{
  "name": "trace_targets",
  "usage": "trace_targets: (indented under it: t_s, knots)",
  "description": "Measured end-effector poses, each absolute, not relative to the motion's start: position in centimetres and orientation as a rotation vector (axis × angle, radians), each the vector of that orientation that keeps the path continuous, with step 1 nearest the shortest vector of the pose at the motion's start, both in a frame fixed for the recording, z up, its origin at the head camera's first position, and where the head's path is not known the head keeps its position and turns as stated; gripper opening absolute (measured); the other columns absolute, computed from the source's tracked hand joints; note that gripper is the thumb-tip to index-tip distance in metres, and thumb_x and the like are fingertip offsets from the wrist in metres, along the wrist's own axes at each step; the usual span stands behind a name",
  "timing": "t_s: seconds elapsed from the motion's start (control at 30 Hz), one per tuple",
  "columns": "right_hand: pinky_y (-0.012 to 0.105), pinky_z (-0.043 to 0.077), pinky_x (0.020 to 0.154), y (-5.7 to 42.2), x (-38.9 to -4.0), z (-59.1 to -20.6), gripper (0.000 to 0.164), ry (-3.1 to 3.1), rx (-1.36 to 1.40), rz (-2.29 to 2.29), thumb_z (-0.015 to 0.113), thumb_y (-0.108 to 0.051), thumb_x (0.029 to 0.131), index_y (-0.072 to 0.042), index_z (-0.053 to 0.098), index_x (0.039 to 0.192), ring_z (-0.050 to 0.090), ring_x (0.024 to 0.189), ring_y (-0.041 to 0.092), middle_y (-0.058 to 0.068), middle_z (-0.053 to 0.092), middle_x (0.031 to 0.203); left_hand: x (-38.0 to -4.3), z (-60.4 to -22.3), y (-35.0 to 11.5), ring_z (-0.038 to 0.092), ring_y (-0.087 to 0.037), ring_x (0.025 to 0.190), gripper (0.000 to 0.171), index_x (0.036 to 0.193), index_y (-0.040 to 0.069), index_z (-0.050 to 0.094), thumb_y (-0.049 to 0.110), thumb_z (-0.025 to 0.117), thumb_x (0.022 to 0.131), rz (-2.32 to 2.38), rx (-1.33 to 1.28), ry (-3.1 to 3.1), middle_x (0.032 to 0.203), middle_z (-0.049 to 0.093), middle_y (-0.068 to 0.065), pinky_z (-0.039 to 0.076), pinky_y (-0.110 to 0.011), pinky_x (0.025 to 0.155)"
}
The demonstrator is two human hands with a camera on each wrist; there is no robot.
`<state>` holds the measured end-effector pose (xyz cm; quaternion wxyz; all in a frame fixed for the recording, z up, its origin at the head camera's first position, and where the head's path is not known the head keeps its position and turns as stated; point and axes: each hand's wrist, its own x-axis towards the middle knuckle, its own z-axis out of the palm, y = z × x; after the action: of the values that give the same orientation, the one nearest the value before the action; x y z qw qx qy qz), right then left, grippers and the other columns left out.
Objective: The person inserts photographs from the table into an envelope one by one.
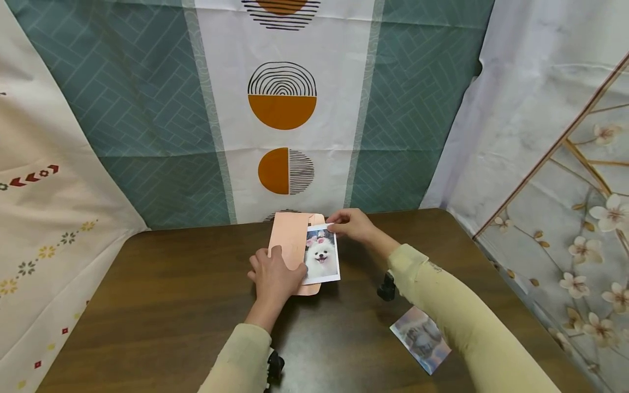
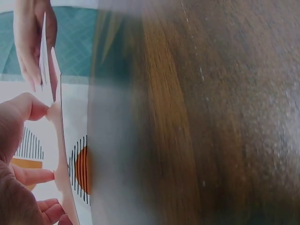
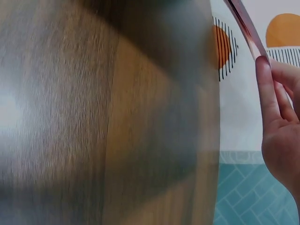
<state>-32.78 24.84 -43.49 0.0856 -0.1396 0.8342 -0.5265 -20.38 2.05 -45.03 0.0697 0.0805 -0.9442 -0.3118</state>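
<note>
A peach-coloured envelope (image 1: pixel 287 232) stands near the table's far edge, its open side facing right. Partly inside it is a photo print (image 1: pixel 321 261) of a fluffy white dog with pink bows, its right part sticking out. My left hand (image 1: pixel 275 275) grips the envelope, thumb by the opening and fingers toward its left side. At the photo's top right corner, my right hand (image 1: pixel 352 224) pinches the print between thumb and fingers. The left wrist view shows the envelope (image 2: pixel 67 187) edge-on beside my left hand (image 2: pixel 18 164). My right hand (image 3: pixel 283 117) also shows in its own wrist view.
A second print (image 1: pixel 420 338) in pale blue and pink lies on the table at the right, partly under my right forearm. The brown wooden table (image 1: pixel 187 305) ends at a patterned curtain (image 1: pixel 162 109) behind, with floral cloth (image 1: pixel 565 191) along the right side.
</note>
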Motion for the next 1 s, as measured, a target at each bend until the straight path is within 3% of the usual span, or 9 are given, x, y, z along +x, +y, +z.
trace_targets:
  t_s: [0.2,0.57,0.77,1.0]
  knots:
    - [0.057,0.06,0.092,23.2,-32.7,-43.7,0.019,2.56,-0.382,-1.594,0.077,-0.007,0.098,0.003,0.077,0.114,0.071,0.096,0.041,0.012,0.075,0.096,-20.4,-45.2,2.1,0.038,-0.048,0.131,0.074,0.139,-0.003,0.061,0.042,0.078,0.082,-0.956,0.246,-2.811,0.14,0.047,-0.032,0.035,-0.069,0.098]
    - [0.058,0.058,0.094,22.8,-32.3,-43.5,0.023,2.485,-0.307,-1.692,0.078,-0.014,0.099,0.001,0.075,0.117,0.077,0.09,0.032,0.014,0.077,0.103,-20.3,-44.9,2.6,0.038,-0.048,0.132,0.075,0.139,-0.003,0.06,0.042,0.079,0.083,-0.958,0.253,-2.798,0.14,0.048,-0.032,0.035,-0.069,0.098]
    - [0.062,0.057,0.095,23.8,-32.2,-43.5,0.022,2.353,-0.254,-1.797,0.074,0.001,0.098,0.009,0.07,0.118,0.079,0.085,0.03,0.022,0.076,0.105,-20.5,-45.1,2.5,0.039,-0.049,0.129,0.074,0.137,-0.004,0.061,0.043,0.079,0.082,-0.947,0.231,-2.795,0.138,0.048,-0.033,0.036,-0.068,0.096]
    - [0.051,0.062,0.087,23.1,-32.4,-43.9,0.02,2.314,-0.307,-1.81,0.075,0.006,0.094,0.012,0.069,0.112,0.076,0.072,0.016,0.015,0.075,0.093,-20.5,-45.2,2.3,0.039,-0.049,0.13,0.077,0.137,-0.004,0.061,0.047,0.081,0.083,-0.948,0.234,-2.787,0.138,0.048,-0.033,0.035,-0.069,0.097]
